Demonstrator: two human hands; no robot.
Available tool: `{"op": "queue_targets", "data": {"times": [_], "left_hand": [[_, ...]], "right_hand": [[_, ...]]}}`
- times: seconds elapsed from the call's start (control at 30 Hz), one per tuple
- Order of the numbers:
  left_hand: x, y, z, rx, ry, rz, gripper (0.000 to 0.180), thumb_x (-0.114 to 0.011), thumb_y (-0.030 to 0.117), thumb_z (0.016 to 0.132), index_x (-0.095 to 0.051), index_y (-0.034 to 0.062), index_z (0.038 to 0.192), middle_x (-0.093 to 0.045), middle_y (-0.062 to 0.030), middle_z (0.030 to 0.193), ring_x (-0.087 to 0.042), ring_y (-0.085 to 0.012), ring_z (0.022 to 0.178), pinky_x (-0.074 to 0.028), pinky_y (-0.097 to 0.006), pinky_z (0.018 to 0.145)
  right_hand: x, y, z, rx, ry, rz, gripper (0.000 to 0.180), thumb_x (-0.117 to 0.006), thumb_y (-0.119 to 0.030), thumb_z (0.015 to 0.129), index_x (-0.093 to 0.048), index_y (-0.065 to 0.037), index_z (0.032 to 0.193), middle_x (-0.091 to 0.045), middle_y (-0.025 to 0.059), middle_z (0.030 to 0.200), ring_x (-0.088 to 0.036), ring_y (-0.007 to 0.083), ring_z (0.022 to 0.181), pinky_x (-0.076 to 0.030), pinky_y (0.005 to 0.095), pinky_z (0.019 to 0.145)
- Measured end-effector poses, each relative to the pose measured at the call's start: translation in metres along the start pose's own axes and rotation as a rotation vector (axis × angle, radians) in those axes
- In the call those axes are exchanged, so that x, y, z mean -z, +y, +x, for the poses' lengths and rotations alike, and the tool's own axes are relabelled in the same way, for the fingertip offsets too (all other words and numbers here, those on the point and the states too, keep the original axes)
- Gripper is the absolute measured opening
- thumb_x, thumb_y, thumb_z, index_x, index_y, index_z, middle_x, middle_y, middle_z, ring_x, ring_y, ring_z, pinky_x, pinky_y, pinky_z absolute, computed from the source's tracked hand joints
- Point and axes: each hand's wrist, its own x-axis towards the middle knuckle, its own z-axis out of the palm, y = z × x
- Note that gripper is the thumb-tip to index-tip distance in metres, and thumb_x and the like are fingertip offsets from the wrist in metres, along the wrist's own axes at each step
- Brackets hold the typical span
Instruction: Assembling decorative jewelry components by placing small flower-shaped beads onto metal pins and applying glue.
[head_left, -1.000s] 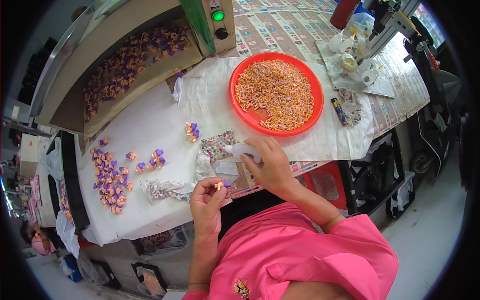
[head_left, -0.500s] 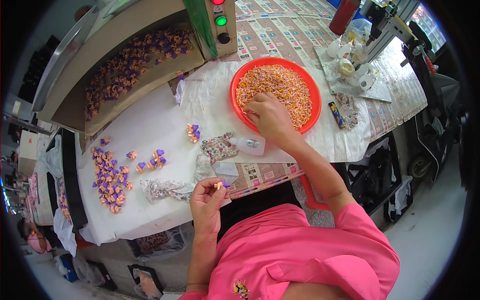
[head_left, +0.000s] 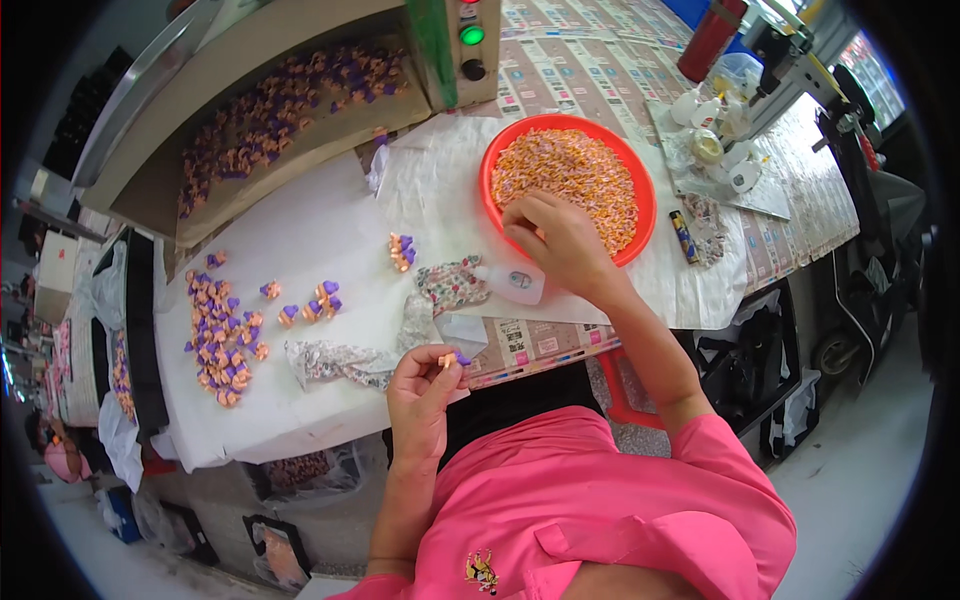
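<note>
Between the thumb and fingers of my left hand [head_left: 420,400] is a small peach-and-purple plastic figure [head_left: 456,359], held close to the table's front edge. My right hand [head_left: 560,245] is over the near-left rim of a round red basin [head_left: 648,200], its fingers bent inward. Whatever those fingertips pinch is too small or hidden to name. Heaped in the basin are tiny orange, white and pink pieces [head_left: 570,170]. A white squeeze bottle [head_left: 515,283] lies just left of my right wrist, touching a flowered cloth [head_left: 452,283].
Many similar figures [head_left: 222,340] lie at the left of the white sheet [head_left: 320,220], with several more nearer the middle. An oven-like machine [head_left: 140,190] full of figures stands at far left. A lighter [head_left: 684,237] and glue bottles [head_left: 705,112] sit to the right.
My right hand has drawn back slightly from the pieces toward the basin's near rim, its fingers more curled. My left hand keeps its hold on the figure. The whole view has shifted a little.
</note>
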Motion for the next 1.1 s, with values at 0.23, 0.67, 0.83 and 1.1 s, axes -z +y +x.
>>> {"op": "queue_targets", "data": {"times": [0.23, 0.67, 0.83, 1.1], "left_hand": [[0.006, 0.0, 0.008, -0.008, -0.024, -0.002, 0.022, -0.063, 0.0, 0.086, -0.057, 0.0012, 0.108, -0.065, -0.0069, 0.095, -0.065, -0.0123, 0.08, -0.055, -0.024, 0.072], [0.01, 0.0, 0.009, -0.029, -0.119, 0.011, 0.023, -0.065, 0.001, 0.086, -0.059, -0.0024, 0.109, -0.064, -0.0058, 0.096, -0.061, -0.0097, 0.084, -0.052, -0.023, 0.079], [0.013, 0.001, 0.009, 0.001, -0.144, 0.017, 0.024, -0.067, 0.001, 0.086, -0.059, -0.0028, 0.108, -0.064, -0.0062, 0.095, -0.062, -0.0101, 0.083, -0.052, -0.023, 0.078], [0.012, 0.001, 0.011, 0.016, -0.175, 0.112, 0.021, -0.068, -0.001, 0.084, -0.062, -0.004, 0.104, -0.065, -0.0067, 0.093, -0.062, -0.0099, 0.082, -0.052, -0.022, 0.075]], "right_hand": [[-0.018, -0.059, -0.06, -0.144, -0.269, 0.736, 0.009, -0.067, -0.004, 0.084, -0.065, -0.001, 0.092, -0.063, 0.004, 0.083, -0.057, 0.0118, 0.074, -0.045, 0.0255, 0.068], [-0.036, -0.061, -0.07, -0.247, -0.33, 0.834, 0.01, -0.069, -0.006, 0.084, -0.066, -0.003, 0.093, -0.059, 0.0005, 0.08, -0.051, 0.0064, 0.068, -0.042, 0.0224, 0.061], [-0.032, -0.056, -0.068, -0.228, -0.374, 0.813, 0.009, -0.069, -0.005, 0.083, -0.067, -0.003, 0.091, -0.058, 0.0001, 0.079, -0.051, 0.0066, 0.069, -0.041, 0.0228, 0.061], [-0.034, -0.047, -0.068, -0.532, -0.586, 1.288, 0.009, -0.067, 0.0, 0.085, -0.063, 0.001, 0.093, -0.062, 0.0021, 0.087, -0.061, 0.009, 0.082, -0.05, 0.0222, 0.074]]}}
